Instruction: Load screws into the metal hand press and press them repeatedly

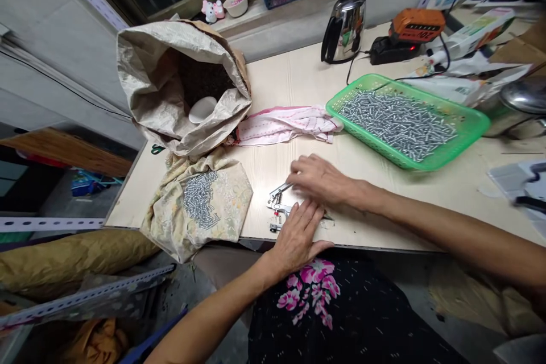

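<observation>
A small silver metal lever tool [281, 205] with coil springs and a red part lies near the table's front edge. Stretched flat across its lower side is my left hand [296, 236], palm down, fingers side by side. My right hand [319, 179] is just above it, slightly blurred, its fingers bent over the upper lever; both hands hide much of the tool. Left of them, small silver metal pins [200, 199] lie heaped on a patterned cloth [234, 196]. More such pins [396, 119] fill a green plastic basket [464, 136] on the right.
A large open sack [140, 85] holding a white bowl [202, 110] stands at the back left. Beside it lies a pink-striped cloth [285, 125]. Farther back are a steel kettle [345, 25] and an orange battery [418, 25] on a charger with cables.
</observation>
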